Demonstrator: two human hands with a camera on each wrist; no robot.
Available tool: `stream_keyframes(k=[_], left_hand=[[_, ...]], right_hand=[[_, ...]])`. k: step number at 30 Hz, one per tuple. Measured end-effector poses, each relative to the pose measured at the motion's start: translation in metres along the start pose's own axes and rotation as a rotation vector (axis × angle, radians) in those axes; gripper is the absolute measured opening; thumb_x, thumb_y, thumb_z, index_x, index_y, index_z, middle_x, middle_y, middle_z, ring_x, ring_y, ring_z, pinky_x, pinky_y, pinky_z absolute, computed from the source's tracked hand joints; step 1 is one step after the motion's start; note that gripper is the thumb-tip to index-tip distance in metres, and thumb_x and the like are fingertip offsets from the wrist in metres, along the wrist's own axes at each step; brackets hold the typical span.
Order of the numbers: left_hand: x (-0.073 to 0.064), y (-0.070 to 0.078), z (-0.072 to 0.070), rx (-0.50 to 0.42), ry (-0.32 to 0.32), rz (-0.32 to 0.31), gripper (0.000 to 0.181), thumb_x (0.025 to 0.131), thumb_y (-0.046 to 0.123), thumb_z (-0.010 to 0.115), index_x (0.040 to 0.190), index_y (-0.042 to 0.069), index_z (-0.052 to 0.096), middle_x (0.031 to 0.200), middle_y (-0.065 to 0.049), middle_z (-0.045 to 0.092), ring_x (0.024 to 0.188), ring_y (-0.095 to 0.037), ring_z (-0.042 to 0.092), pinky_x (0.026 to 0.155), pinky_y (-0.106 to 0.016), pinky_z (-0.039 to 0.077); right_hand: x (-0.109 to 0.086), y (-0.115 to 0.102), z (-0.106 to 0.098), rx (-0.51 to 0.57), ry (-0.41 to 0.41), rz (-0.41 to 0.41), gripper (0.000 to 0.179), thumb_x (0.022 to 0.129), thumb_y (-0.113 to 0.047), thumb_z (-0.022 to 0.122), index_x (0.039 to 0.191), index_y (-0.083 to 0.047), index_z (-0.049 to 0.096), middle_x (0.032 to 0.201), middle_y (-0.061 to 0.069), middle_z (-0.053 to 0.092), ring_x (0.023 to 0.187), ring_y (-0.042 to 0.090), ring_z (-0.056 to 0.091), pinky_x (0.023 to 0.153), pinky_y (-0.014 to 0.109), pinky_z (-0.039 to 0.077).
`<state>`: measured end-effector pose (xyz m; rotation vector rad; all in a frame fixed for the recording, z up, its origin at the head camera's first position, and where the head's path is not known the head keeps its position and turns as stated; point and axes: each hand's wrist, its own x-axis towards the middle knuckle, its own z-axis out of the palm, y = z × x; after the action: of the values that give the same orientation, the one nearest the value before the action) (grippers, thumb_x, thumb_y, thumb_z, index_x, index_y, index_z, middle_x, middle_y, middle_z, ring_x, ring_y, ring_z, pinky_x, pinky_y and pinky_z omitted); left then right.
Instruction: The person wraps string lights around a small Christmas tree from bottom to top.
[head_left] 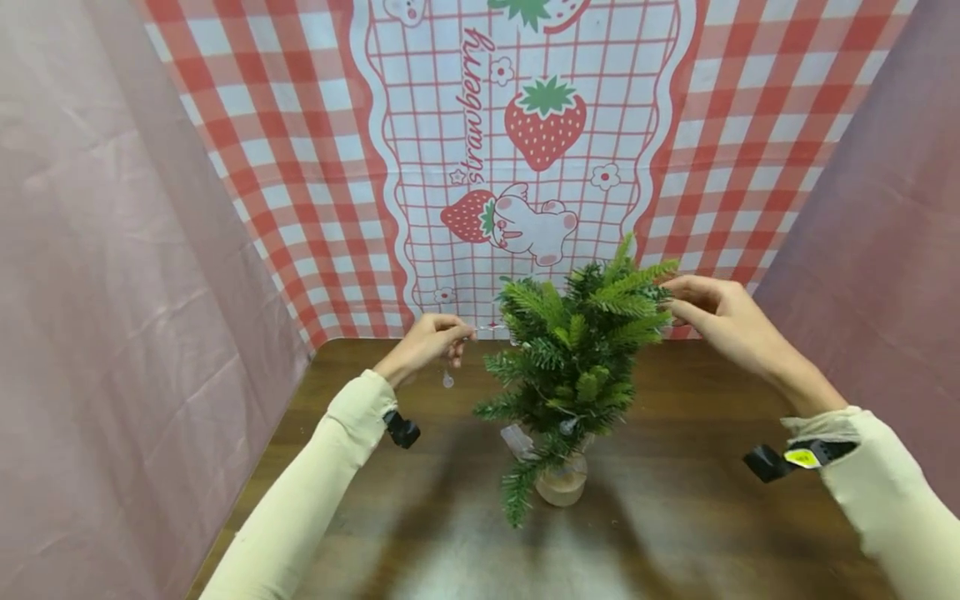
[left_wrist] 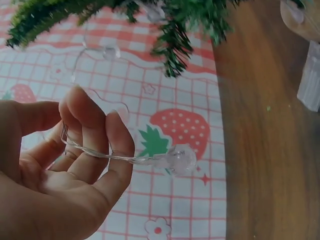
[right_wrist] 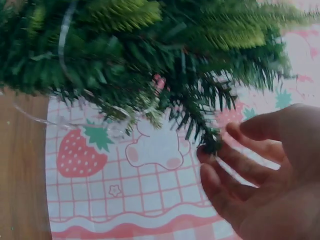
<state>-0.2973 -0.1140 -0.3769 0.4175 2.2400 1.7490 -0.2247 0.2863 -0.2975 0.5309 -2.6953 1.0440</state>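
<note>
A small artificial Christmas tree [head_left: 558, 354] stands upright on a round wooden base [head_left: 561, 486]. To its left, my left hand [head_left: 431, 343] pinches the thin clear wire [left_wrist: 95, 153] of a string light between thumb and fingertips. A clear round bulb [left_wrist: 181, 160] dangles from that wire beside the fingers. More wire [right_wrist: 64, 42] and bulbs run among the branches. On the tree's right side, my right hand [head_left: 727, 321] holds the tip of a dark green branch [right_wrist: 192, 112] between its fingertips. Foliage partly hides those fingertips in the head view.
A clear plastic box [head_left: 517, 440] hangs by the tree's lower left, near the base. The brown wooden table [head_left: 442, 533] meets a red-checked strawberry cloth [head_left: 300, 150] behind. Pink curtains [head_left: 112, 292] close off both sides. Each wrist wears a black camera [head_left: 401, 429].
</note>
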Motion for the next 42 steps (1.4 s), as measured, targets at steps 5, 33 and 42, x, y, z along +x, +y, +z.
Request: stream_keyframes(k=[5,33,42], left_hand=[[-0.016,0.011,0.001,-0.035,0.001,-0.018,0.025,0.102,0.027,0.059,0.102,0.004,0.071,0.077,-0.013,0.059,0.059,-0.02,0.06,0.065,-0.037,0.058],[-0.088,0.044,0.051,-0.803,-0.053,0.064,0.012,0.105,0.009,0.044,0.11,0.004,0.054,0.079,-0.002,0.06,0.075,-0.017,0.069,0.086,-0.038,0.058],[-0.097,0.044,0.069,-0.957,0.004,0.082,0.014,0.104,0.004,0.043,0.095,0.007,0.053,0.076,-0.004,0.06,0.078,-0.018,0.071,0.083,-0.034,0.059]], right_hand=[[-0.018,-0.011,0.012,-0.167,0.041,-0.085,0.032,0.101,-0.014,0.057,0.129,0.0,0.059,0.107,0.02,0.07,0.093,0.03,0.068,0.075,0.041,0.056],[-0.093,-0.129,0.148,-0.274,0.287,-0.514,0.023,0.101,-0.026,0.057,0.114,-0.01,0.067,0.086,-0.006,0.067,0.07,0.008,0.058,0.062,0.028,0.048],[-0.069,-0.152,0.178,-0.376,0.288,-0.34,0.017,0.092,-0.029,0.071,0.099,-0.013,0.067,0.054,-0.013,0.048,0.043,0.001,0.038,0.039,0.02,0.032]])
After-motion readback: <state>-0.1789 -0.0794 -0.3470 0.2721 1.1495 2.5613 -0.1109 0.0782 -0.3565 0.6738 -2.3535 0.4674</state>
